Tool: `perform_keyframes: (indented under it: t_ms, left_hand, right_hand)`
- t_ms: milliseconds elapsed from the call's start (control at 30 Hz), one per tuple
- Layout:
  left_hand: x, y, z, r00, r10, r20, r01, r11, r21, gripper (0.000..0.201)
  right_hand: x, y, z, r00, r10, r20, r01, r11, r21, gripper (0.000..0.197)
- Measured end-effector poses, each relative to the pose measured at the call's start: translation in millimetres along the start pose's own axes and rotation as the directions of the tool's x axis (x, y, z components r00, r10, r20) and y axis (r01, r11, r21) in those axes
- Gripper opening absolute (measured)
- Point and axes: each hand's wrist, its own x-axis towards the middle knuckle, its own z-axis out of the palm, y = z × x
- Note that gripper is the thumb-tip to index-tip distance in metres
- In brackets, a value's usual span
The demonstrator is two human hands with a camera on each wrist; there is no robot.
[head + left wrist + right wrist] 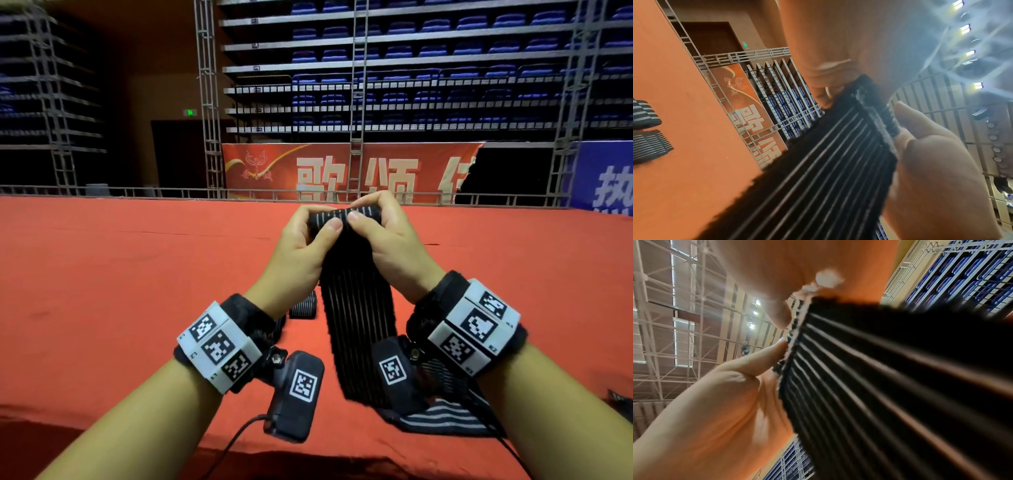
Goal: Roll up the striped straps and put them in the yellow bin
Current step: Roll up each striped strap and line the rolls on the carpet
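Both hands are raised above the red table, holding the top end of one black striped strap between them. The left hand curls round the small roll at its left, thumb pressed on top; the right hand pinches the same roll from the right. The strap's loose length hangs down to the table. Two other straps lie flat on the table, left of the hanging one.
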Motion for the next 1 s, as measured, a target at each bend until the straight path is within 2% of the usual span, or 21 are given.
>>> perform_keyframes:
  t_ms: [67,167,267,367,533,667,733,867,933,1000]
  left_hand:
    - [-0.5,-0.1,-2.5,1.000,0.005,0.022,-0.005,1.000,0.031,0.023]
    - [-1.4,0.0,-5.3,0.999,-0.020,0.047,0.017,0.998,0.054,0.019]
    - [-0.8,1.4,-6.7,0.999,0.005,0.042,-0.008,0.998,0.069,0.017]
    - [-1.0,1.7,-7.5,0.997,0.046,0.060,-0.052,0.993,0.109,0.017]
    - [-1.8,-0.9,-4.6,0.999,-0.014,0.051,0.010,0.998,0.069,0.015]
    - [0.9,0.9,-5.9,0.999,0.031,0.031,-0.034,0.997,0.074,0.020]
    - [0.3,1.6,-6.0,0.999,0.014,0.035,-0.016,0.998,0.057,0.026]
    - [-1.0,-0.6,-6.7,0.999,-0.035,0.007,0.034,0.999,0.022,0.012]
    - [-0.6,0.1,-7.9,1.000,-0.015,0.006,0.014,1.000,0.018,0.017]
    - [-0.9,2.8,-8.3,1.000,0.008,0.019,-0.008,1.000,0.026,0.027]
  right_hand:
    - [-0.9,-0.1,0.1,0.998,0.052,0.027,-0.052,0.999,0.010,0.009]
    - [-3.4,0.5,-4.1,0.998,0.004,0.062,0.000,0.998,-0.062,0.001]
    - [-5.5,1.6,-4.2,0.997,-0.004,0.075,0.008,0.998,-0.058,0.003]
    - [-4.2,3.0,-1.7,0.998,0.044,0.036,-0.043,0.999,-0.033,0.016]
    - [-3.2,4.5,-2.8,0.999,-0.038,0.007,0.038,0.995,-0.088,0.009]
    - [-2.3,3.6,1.2,0.998,0.056,0.014,-0.055,0.998,-0.029,0.014]
    - [-0.8,4.2,-1.0,0.998,0.061,0.023,-0.059,0.995,-0.076,0.016]
    - [-3.4,2.5,-2.1,0.999,0.001,0.043,0.003,0.997,-0.081,0.008]
    - [-4.9,2.4,0.8,1.000,0.008,0.016,-0.008,0.999,-0.035,0.010]
    - [-4.6,3.0,1.2,0.999,0.044,-0.011,-0.044,0.999,-0.025,0.021]
